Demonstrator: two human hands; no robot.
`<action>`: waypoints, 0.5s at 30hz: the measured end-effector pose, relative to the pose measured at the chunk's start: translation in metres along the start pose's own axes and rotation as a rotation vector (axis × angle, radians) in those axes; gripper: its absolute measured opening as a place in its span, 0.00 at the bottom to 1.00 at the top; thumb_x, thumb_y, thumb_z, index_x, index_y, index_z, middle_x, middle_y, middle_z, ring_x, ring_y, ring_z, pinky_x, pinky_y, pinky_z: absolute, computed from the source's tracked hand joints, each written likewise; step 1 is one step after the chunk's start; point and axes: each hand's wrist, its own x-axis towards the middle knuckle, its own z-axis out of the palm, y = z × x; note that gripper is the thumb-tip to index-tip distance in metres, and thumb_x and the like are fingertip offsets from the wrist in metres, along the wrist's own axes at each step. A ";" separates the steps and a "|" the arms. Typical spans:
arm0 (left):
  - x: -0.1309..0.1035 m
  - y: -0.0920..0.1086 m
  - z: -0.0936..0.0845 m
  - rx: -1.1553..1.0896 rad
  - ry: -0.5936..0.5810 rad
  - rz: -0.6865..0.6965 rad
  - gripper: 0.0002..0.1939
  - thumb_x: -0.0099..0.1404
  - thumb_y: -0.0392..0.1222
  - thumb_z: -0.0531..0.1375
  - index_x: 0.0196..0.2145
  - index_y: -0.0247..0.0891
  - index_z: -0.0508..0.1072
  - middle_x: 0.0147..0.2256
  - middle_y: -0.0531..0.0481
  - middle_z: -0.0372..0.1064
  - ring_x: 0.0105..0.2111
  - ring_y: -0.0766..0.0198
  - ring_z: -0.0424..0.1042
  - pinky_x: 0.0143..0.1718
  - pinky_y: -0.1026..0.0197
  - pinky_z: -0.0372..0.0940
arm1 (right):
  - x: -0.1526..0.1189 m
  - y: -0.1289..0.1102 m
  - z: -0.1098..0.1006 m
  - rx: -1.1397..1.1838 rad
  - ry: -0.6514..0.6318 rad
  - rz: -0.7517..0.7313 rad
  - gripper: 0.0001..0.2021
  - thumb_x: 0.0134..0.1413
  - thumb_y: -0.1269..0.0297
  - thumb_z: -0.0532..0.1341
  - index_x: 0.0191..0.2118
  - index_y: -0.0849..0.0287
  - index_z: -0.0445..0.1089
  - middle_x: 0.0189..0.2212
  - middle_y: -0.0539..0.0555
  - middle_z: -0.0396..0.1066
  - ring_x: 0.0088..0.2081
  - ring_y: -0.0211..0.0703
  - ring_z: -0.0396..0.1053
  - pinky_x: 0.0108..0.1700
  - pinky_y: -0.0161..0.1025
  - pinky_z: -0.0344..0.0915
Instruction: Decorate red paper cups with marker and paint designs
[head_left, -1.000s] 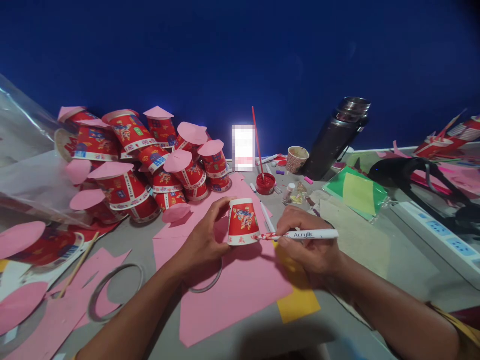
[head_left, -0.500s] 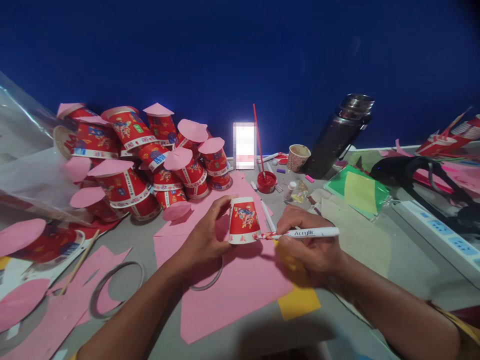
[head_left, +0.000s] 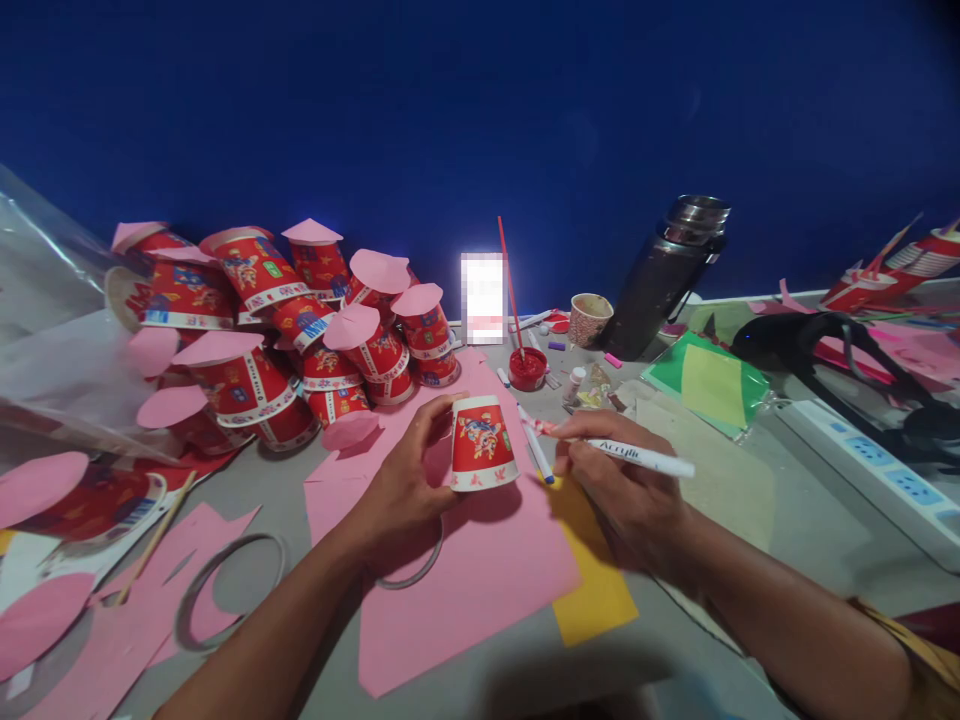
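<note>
Near the middle of the view, my left hand (head_left: 409,465) grips a red paper cup (head_left: 484,440) from its left side, thumb low and fingers high. The cup is upside down, its wide white band at the bottom marked with small red motifs. To its right, my right hand (head_left: 626,480) holds a white acrylic marker (head_left: 649,457) with a red-stained front end. The marker tip is apart from the cup. Pink paper (head_left: 465,620) lies under both, with a yellow sheet (head_left: 592,590) beside it and another marker (head_left: 535,445) behind.
Several red cups with pink paper tops (head_left: 247,380) are piled at the left. A red paint pot (head_left: 528,370) holding a brush, a patterned cup (head_left: 590,320) and a dark flask (head_left: 664,280) stand behind. A power strip (head_left: 874,480) is at the right; a grey ring (head_left: 184,615) lies front left.
My right hand has drawn the marker away from the cup's lower band, and its tip now points up and left. The cup is tilted slightly differently in my left hand.
</note>
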 end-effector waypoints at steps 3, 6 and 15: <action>-0.002 -0.001 0.000 -0.096 0.000 -0.042 0.47 0.57 0.41 0.77 0.69 0.48 0.62 0.71 0.38 0.62 0.72 0.41 0.64 0.74 0.36 0.61 | 0.001 0.002 -0.003 -0.089 -0.061 -0.015 0.09 0.70 0.60 0.67 0.53 0.51 0.79 0.41 0.55 0.83 0.41 0.48 0.80 0.46 0.46 0.78; -0.005 0.001 0.001 -0.208 -0.031 -0.073 0.51 0.52 0.39 0.79 0.68 0.50 0.62 0.71 0.39 0.63 0.72 0.39 0.64 0.71 0.38 0.66 | 0.006 0.006 -0.006 -0.171 -0.172 -0.028 0.36 0.54 0.48 0.79 0.65 0.48 0.72 0.59 0.60 0.79 0.56 0.58 0.78 0.58 0.53 0.76; -0.007 0.012 0.011 -0.394 -0.163 -0.122 0.56 0.47 0.50 0.84 0.69 0.52 0.64 0.73 0.39 0.62 0.72 0.35 0.65 0.64 0.41 0.74 | 0.010 0.025 -0.007 -0.267 -0.369 -0.136 0.57 0.47 0.39 0.80 0.76 0.50 0.56 0.67 0.67 0.70 0.65 0.68 0.71 0.66 0.63 0.70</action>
